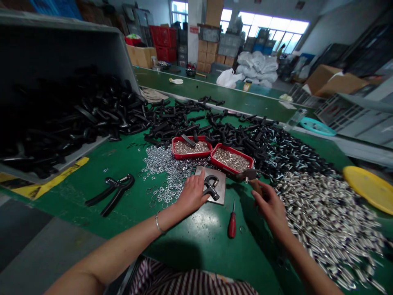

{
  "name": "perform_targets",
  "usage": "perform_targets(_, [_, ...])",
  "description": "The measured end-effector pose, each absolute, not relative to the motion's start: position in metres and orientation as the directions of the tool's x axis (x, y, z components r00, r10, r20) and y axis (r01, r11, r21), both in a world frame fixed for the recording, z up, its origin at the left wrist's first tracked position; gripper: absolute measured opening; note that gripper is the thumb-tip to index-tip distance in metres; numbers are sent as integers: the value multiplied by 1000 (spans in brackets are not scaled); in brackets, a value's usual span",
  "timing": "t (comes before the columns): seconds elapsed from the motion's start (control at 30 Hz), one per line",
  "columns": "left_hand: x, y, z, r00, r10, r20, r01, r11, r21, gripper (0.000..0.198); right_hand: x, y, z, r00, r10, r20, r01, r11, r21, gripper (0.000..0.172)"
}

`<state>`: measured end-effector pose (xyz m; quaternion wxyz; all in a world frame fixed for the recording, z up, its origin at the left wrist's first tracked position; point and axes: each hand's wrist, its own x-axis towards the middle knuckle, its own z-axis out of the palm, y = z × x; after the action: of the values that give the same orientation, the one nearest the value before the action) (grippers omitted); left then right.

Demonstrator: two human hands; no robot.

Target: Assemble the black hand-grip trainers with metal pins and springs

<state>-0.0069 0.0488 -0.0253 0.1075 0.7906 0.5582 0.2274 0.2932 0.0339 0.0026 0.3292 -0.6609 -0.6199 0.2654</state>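
My left hand rests on the green table and pinches a black curved plastic part that lies on a small grey metal plate. My right hand is closed round the wooden handle of a small hammer, whose head hangs just right of the plate. A red-handled screwdriver lies on the table between my two hands. Two red trays of small silver pieces stand just beyond the plate.
Loose washers spread left of the plate. A heap of silver pins covers the right side. Black plastic parts pile at the back and spill from a grey bin. An assembled black grip lies left. A yellow dish sits far right.
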Motion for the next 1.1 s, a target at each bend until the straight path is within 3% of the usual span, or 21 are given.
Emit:
perform_targets(0.1, [-9,57,-17,238,963,126,709,-261,655,82,347,33,-9,230,973,35,683,-136,-718,57])
perform_targets(0.2, [-14,76,-11,221,974,-51,537,-78,840,78,378,40,-6,164,954,252,902,-41,-430,48])
perform_targets(0.27, [-22,91,-11,145,989,-42,588,-52,807,79,372,41,0,-26,927,375,973,110,-204,44])
perform_targets(0.3, [-26,97,-12,105,994,4,647,-72,759,79,362,40,3,-158,919,361,965,221,-139,44])
perform_targets(0.37, [-37,107,-17,115,989,95,737,-149,660,68,331,33,7,-464,866,190,861,491,-136,53])
perform_targets(0.43, [-46,110,-21,219,968,123,750,-248,614,51,299,23,6,-691,723,2,707,676,-207,59])
perform_targets(0.5, [-52,108,-25,297,948,115,729,-303,614,39,279,17,3,-774,629,-75,628,746,-220,54])
perform_targets(0.6, [-51,102,-26,329,937,115,698,-324,639,31,274,17,-3,-802,589,-100,597,790,-141,45])
perform_targets(0.8, [-39,93,-20,321,934,154,733,-348,584,27,295,12,-8,-856,512,-70,515,857,-32,46])
perform_targets(0.87, [-39,92,-21,307,939,152,746,-337,575,25,298,10,-5,-866,498,-52,500,865,-47,38])
perform_targets(0.93, [-39,91,-25,305,941,150,722,-331,607,24,298,14,1,-852,524,-8,520,843,-137,30])
perform_targets(1.0, [-39,92,-29,313,937,155,685,-336,646,25,291,26,8,-748,659,77,611,729,-310,23])
perform_targets(1.1, [-36,92,-33,305,940,157,680,-330,655,29,262,54,14,-397,906,143,658,390,-643,17])
